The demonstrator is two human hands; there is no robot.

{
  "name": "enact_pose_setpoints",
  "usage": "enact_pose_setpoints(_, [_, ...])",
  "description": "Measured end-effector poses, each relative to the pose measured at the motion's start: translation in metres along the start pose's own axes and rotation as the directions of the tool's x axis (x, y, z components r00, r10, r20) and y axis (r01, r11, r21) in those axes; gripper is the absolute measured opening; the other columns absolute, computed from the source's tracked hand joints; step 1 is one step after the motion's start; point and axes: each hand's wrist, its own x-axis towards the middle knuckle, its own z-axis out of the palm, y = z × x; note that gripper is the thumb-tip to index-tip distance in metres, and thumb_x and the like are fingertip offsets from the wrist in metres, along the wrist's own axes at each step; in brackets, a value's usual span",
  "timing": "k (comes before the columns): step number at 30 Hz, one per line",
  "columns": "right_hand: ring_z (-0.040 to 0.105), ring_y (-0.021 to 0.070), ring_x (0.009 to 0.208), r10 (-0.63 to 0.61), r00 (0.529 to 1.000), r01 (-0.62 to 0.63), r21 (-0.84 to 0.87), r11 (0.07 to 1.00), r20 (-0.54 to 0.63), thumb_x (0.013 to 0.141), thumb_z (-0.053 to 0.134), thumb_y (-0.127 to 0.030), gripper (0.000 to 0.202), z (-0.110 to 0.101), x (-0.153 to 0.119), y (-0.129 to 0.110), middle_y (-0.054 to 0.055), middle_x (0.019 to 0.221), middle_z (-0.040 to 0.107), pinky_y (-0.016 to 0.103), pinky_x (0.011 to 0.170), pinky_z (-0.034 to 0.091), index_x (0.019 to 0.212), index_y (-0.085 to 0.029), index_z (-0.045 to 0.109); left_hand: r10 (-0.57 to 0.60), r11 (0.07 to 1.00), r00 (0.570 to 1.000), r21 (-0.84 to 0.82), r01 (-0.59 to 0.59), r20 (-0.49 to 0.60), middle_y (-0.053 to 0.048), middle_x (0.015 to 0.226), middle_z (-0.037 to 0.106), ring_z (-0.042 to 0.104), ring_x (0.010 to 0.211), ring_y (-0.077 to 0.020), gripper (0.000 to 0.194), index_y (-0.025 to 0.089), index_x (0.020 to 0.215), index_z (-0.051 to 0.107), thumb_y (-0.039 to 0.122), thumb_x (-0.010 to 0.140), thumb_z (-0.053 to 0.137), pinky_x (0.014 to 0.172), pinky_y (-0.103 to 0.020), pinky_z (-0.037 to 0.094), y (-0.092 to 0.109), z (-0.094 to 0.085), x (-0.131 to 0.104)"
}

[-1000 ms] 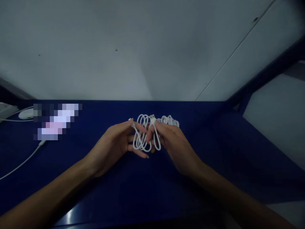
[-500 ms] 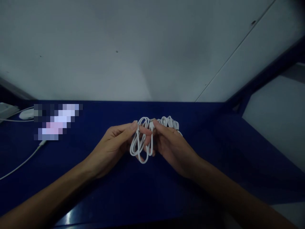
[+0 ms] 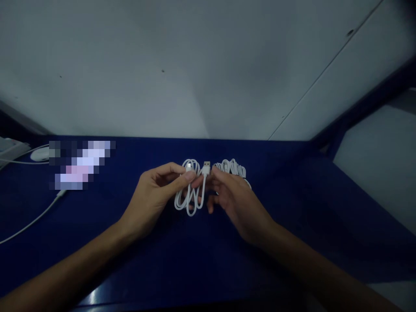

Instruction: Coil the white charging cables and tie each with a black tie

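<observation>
A white USB cable, coiled in loose loops, is held up over the blue table in front of me. My left hand pinches the coil between thumb and fingers, with one small metal plug end showing just above the thumb. Upright beside the coil stands the cable's USB-A plug. My right hand is close by on the right, its thumb tip beside that plug and its fingers apart, partly behind the cable. Behind my right hand lie more bundled white cables, partly hidden by it.
On the left, a pixelated bright device has a white cord running from it. A white rounded object lies beyond it. A pale wall panel rises behind the blue table, with a blue frame bar at right.
My right thumb has come off the USB-A plug, which now shows clearly. My left thumb has shifted right across the coil, and the coil has moved slightly left.
</observation>
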Motion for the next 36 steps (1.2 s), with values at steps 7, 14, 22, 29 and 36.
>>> enact_pose_setpoints(7, [0.067, 0.0208, 0.091, 0.065, 0.997, -0.067, 0.09, 0.994, 0.031, 0.108, 0.056, -0.06, 0.042, 0.001, 0.003, 0.003, 0.009, 0.108, 0.076, 0.03, 0.064, 0.046, 0.1, -0.025, 0.078, -0.082, 0.991, 0.995, -0.102, 0.087, 0.057, -0.005, 0.081, 0.08, 0.077, 0.07, -0.0173, 0.019, 0.018, 0.093, 0.081, 0.036, 0.1, 0.078, 0.063, -0.025, 0.059, 0.006, 0.0, -0.002])
enact_pose_setpoints(14, [0.06, 0.0176, 0.083, 0.045, 0.998, -0.05, 0.152, 0.987, 0.037, 0.1, 0.074, -0.054, 0.03, -0.004, 0.003, 0.004, 0.005, 0.102, 0.071, 0.03, 0.063, 0.046, 0.089, -0.026, 0.073, -0.026, 1.0, 1.0, 0.014, 0.026, 0.005, -0.013, 0.102, 0.085, 0.079, 0.085, -0.0227, 0.03, 0.02, 0.117, 0.085, 0.042, 0.1, 0.077, 0.078, -0.033, 0.062, 0.01, -0.001, -0.004])
enact_pose_setpoints(22, [0.056, 0.0147, 0.068, -0.059, 0.998, 0.06, 0.033, 0.998, -0.016, 0.096, 0.082, -0.04, 0.023, -0.004, 0.003, 0.003, 0.001, 0.087, 0.075, 0.031, 0.061, 0.044, 0.078, -0.026, 0.076, 0.071, 0.987, 0.99, 0.133, -0.087, 0.122, -0.01, 0.114, 0.082, 0.074, 0.096, -0.0233, 0.027, 0.023, 0.109, 0.087, 0.039, 0.106, 0.066, 0.087, -0.036, 0.06, 0.014, 0.003, -0.008])
enact_pose_setpoints(29, [0.064, 0.0178, 0.074, -0.14, 0.988, 0.127, -0.188, 0.974, -0.058, 0.088, 0.088, -0.043, 0.031, -0.002, 0.002, -0.01, 0.002, 0.082, 0.073, 0.034, 0.066, 0.049, 0.071, -0.023, 0.071, 0.166, 0.952, 0.975, 0.233, -0.198, 0.15, -0.008, 0.107, 0.077, 0.068, 0.097, -0.0218, 0.032, 0.021, 0.086, 0.085, 0.032, 0.107, 0.064, 0.084, -0.031, 0.053, 0.016, 0.007, -0.011])
enact_pose_setpoints(36, [0.062, 0.0174, 0.073, -0.194, 0.98, 0.178, -0.257, 0.95, -0.04, 0.094, 0.082, -0.045, 0.031, 0.001, 0.0, -0.01, 0.001, 0.081, 0.071, 0.033, 0.067, 0.048, 0.076, -0.024, 0.07, 0.074, 0.983, 0.99, 0.156, -0.093, 0.123, -0.008, 0.113, 0.078, 0.066, 0.091, -0.021, 0.028, 0.024, 0.116, 0.086, 0.038, 0.108, 0.062, 0.083, -0.032, 0.053, 0.009, 0.005, -0.009])
